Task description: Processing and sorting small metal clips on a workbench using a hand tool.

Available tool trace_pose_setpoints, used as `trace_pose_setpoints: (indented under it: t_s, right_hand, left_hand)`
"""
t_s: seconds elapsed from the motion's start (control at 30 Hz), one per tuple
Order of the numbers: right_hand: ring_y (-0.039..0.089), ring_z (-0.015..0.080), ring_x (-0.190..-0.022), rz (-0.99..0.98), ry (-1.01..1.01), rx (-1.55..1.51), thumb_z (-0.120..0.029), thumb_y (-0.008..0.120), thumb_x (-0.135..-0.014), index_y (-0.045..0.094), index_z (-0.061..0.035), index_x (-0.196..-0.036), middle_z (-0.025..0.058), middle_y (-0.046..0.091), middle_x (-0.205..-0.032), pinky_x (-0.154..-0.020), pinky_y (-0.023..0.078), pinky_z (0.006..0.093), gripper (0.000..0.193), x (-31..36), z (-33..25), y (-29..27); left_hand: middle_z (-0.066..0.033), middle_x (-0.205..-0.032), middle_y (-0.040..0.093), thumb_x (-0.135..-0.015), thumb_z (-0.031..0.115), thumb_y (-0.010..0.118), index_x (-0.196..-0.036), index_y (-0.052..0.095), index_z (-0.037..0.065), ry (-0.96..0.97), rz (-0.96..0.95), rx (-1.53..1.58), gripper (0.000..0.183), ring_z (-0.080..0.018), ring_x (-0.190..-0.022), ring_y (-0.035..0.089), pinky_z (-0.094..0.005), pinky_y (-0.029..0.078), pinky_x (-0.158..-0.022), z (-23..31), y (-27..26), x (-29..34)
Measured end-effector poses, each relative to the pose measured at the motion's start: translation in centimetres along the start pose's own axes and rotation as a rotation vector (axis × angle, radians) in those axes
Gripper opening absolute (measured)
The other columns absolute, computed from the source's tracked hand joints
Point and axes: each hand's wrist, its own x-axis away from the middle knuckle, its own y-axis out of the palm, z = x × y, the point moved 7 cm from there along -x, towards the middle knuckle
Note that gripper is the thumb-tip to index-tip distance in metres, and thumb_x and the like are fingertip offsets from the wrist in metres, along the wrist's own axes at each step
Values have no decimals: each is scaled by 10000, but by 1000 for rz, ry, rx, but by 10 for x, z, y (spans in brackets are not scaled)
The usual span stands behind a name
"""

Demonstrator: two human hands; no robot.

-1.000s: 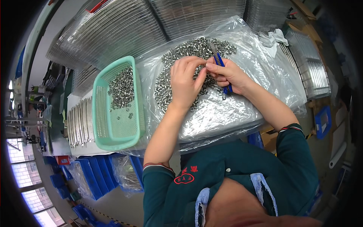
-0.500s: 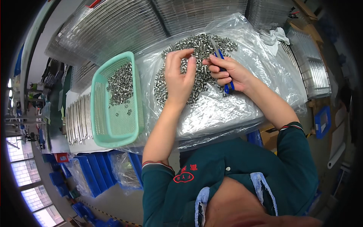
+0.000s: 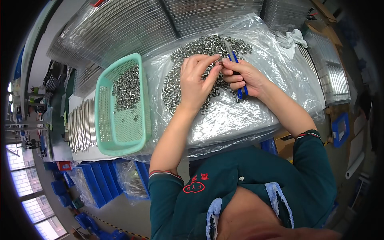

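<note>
My right hand (image 3: pixel 245 76) is closed around a blue utility knife (image 3: pixel 241 93), its blade (image 3: pixel 228 45) pointing away from me. A small metal part (image 3: pixel 220 63) sits between the tips of both hands, partly hidden by the fingers. My left hand (image 3: pixel 195 82) pinches at it with thumb and forefinger, its other fingers bent. Both hands are above a wide heap of small shiny metal sleeves (image 3: pixel 171 94), spread on a see-through plastic sheet (image 3: pixel 236 124). Left of the heap, a light green mesh basket (image 3: pixel 105 138) holds many more small metal pieces.
Stacked see-through plastic trays (image 3: pixel 116 34) line the far side. Metal rods (image 3: pixel 82 126) lie left of the basket. A white cloth (image 3: pixel 291 40) rests at the far right, near more trays (image 3: pixel 330 72). Blue bins (image 3: pixel 102 184) stand below the table's left front.
My left hand has moved right, and its thumb and forefinger have come together at the right fingertips. The right hand and the knife stay nearly where they were.
</note>
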Motion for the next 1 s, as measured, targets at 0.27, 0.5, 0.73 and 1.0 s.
trace_pose_setpoints:
  t_s: [0.27,0.5,0.73,1.0]
  right_hand:
    - [349,-27,-449,58,-6,50,-230,566,-862,497,-96,-823,-47,473,-666,-335,260,114,156,0,1,-1]
    - [347,-24,-453,51,-31,47,-211,558,-867,491,-100,-905,-41,485,-678,-343,261,113,135,1,-1,1]
    - [351,-24,-452,48,-25,39,-210,555,-867,487,-101,-895,-39,483,-674,-344,261,114,132,2,-1,-2]
    - [347,-28,-455,31,-31,85,-238,548,-873,503,-88,-855,-47,481,-675,-345,247,111,158,0,-1,-1]
  left_hand:
    - [-70,-904,583,-738,65,656,-948,639,70,2,19,-19,211,-203,-861,545,-304,430,-759,-1,-1,0]
    - [-78,-931,578,-729,32,655,-942,616,50,16,-14,40,217,-212,-883,550,-306,438,-772,1,3,1]
    - [-88,-931,585,-738,48,657,-932,619,41,-2,-6,83,198,-210,-879,557,-300,443,-771,1,3,0]
    - [-86,-912,587,-727,49,660,-909,619,44,14,24,4,187,-221,-870,555,-311,438,-765,2,0,0]
